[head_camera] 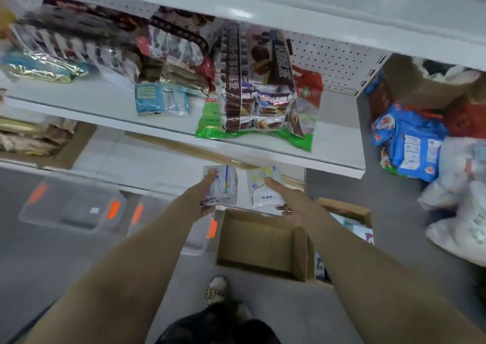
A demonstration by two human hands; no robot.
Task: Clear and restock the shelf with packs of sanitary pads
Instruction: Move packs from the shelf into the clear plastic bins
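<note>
The left arm [126, 264] and right arm [368, 264] are bare along their whole visible length. Low in the view is a dark, blurred garment [218, 325] over the legs. One foot wears a pale slipper [217, 289] speckled with darker spots.

Under shelf [336, 143] — left pack [223, 185] beside right pack [264, 193], above box [260, 238].

Probably a shop: pegboard shelving [336, 62], packaged snacks [260, 99].

The snack shelf's board [339, 146] overhangs the lower shelf [126, 156], bare right of a filled cardboard box [76, 143]; an open carton [263, 238] stands below.
</note>
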